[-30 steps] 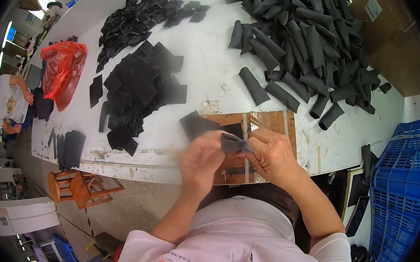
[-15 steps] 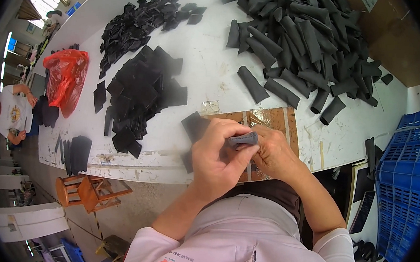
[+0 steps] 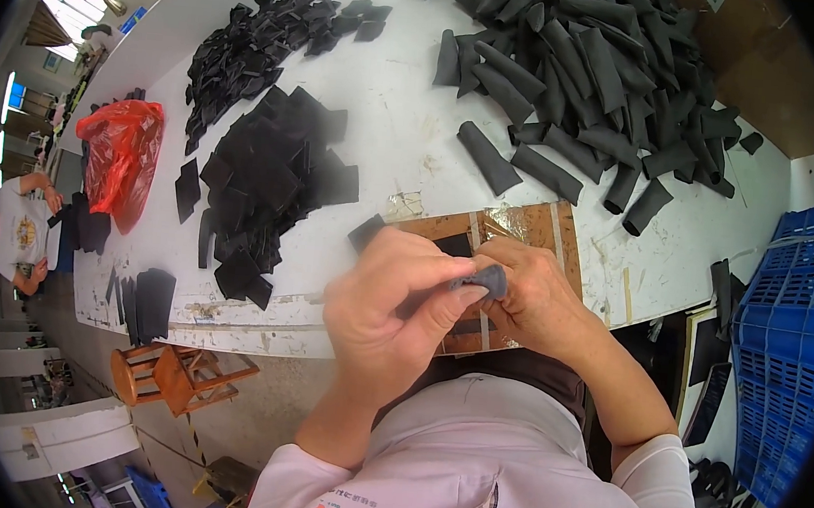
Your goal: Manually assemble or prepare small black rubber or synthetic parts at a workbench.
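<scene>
My left hand (image 3: 385,302) and my right hand (image 3: 537,294) meet above a brown board (image 3: 563,239) at the table's near edge. Between them is a small dark grey rolled piece of sheet material (image 3: 490,281), its curled end facing up. The left thumb and forefinger pinch it from one side, and the right fingers close on it from the other. Much of the piece is hidden by my fingers. A flat black piece (image 3: 454,245) shows on the board behind my hands. Another dark flat piece (image 3: 366,233) lies beside my left hand.
Several flat black pieces (image 3: 274,170) lie heaped on the white table (image 3: 391,107), with a second heap (image 3: 234,70) behind. Rolled dark tubes (image 3: 577,75) pile up at the far right, near a cardboard box (image 3: 761,82). Blue crates (image 3: 781,354) stand at right. A person (image 3: 22,230) works at left.
My left hand has shifted left and its fingers have slid along the rolled piece, which has tilted to the right. The right hand stays almost in place.
</scene>
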Demonstrator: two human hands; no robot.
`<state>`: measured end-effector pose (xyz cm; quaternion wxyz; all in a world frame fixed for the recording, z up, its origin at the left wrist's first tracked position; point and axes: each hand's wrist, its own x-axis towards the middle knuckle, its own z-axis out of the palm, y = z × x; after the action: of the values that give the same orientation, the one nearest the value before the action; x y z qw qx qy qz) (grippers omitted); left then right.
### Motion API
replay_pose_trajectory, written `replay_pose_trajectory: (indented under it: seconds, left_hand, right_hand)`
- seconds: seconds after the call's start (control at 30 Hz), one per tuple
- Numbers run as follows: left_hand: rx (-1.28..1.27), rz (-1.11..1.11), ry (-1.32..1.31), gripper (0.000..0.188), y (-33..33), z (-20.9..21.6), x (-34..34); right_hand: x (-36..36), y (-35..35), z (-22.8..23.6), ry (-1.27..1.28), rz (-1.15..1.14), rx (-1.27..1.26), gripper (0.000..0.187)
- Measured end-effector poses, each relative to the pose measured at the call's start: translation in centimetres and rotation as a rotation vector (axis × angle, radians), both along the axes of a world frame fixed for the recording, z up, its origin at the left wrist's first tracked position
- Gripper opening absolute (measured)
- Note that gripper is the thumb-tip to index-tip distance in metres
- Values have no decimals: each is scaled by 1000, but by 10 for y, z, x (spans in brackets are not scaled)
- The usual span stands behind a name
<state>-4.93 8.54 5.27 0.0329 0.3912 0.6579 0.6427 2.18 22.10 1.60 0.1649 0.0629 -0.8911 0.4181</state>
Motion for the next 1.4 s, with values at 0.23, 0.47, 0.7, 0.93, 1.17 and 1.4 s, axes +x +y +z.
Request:
replay_pose_trajectory:
  seconds: [0.23,0.47,0.7,0.93,1.17,1.4]
  left_hand:
    - [100,-30,-72,13,3,-10,-1]
    - [690,-188,-695,10,-10,-16,-1]
    - [573,-137,-748,12,-10,-26,5]
    - [310,65,-515,11,-4,-34,1]
    - [-566,502,-147,24,-2,-114,-29]
    - [-759,239,323,15,0,-126,-35]
  right_hand:
    - [-2,-4,-19,91,-72,107,16]
    - [-1,3,20,66,-31,190,17]
    - [0,-1,-7,10,-54,215,26]
    - [1,-2,-8,20,-11,159,23]
    - [-61,85,71,198,-287,-289,63]
    - [22,15,-7,-324,-291,-662,41]
